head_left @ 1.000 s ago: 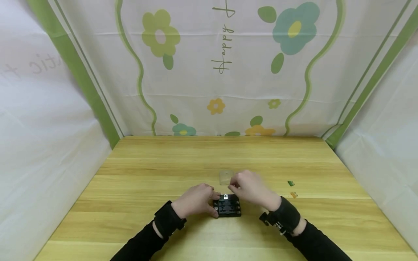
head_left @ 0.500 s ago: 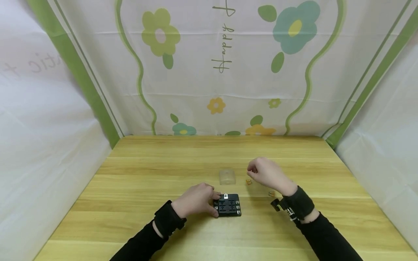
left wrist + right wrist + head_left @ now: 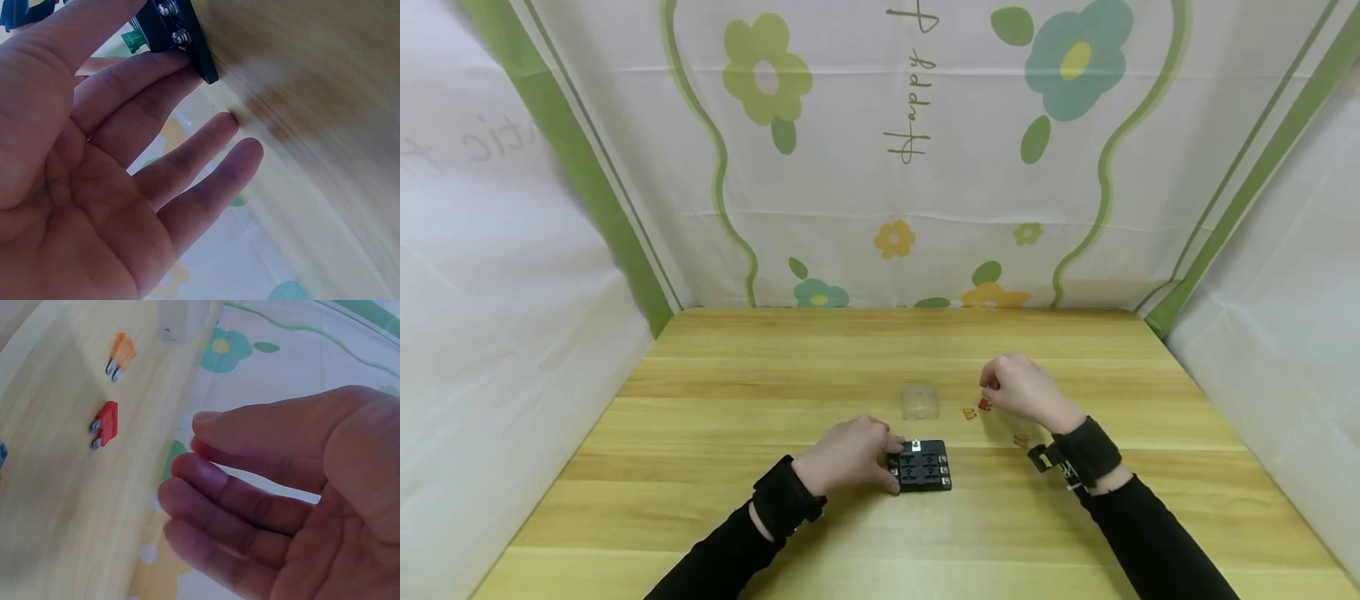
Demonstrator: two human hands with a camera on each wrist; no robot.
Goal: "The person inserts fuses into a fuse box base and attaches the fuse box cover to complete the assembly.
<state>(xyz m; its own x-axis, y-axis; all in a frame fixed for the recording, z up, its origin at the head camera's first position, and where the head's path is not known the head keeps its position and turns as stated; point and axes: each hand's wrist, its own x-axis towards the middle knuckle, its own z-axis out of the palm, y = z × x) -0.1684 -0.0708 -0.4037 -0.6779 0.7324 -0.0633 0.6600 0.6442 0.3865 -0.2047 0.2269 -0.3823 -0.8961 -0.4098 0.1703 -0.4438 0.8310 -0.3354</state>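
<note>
A black fuse block (image 3: 920, 465) with metal screw terminals lies on the table. My left hand (image 3: 847, 454) grips its left edge, thumb at the near corner and fingers at the far one. In the left wrist view a small green piece (image 3: 133, 40) sticks out from the block (image 3: 203, 59); the other two fingers are extended. My right hand (image 3: 1026, 390) hovers beside a red blade fuse (image 3: 984, 405). In the right wrist view its thumb and fingers are loosely bent with nothing visible between them, and the red fuse (image 3: 108, 424) lies apart from them.
An orange blade fuse (image 3: 969, 413) lies left of the red one. Another orange piece (image 3: 1021, 441) sits below the right wrist. Beyond the block stands a clear plastic cover (image 3: 920, 402). A printed cloth (image 3: 850, 167) hangs behind the wooden table (image 3: 775, 350).
My right hand has moved from above the block to the right and farther away. The orange and red fuses have come into view by its fingers. My left hand has stayed on the block.
</note>
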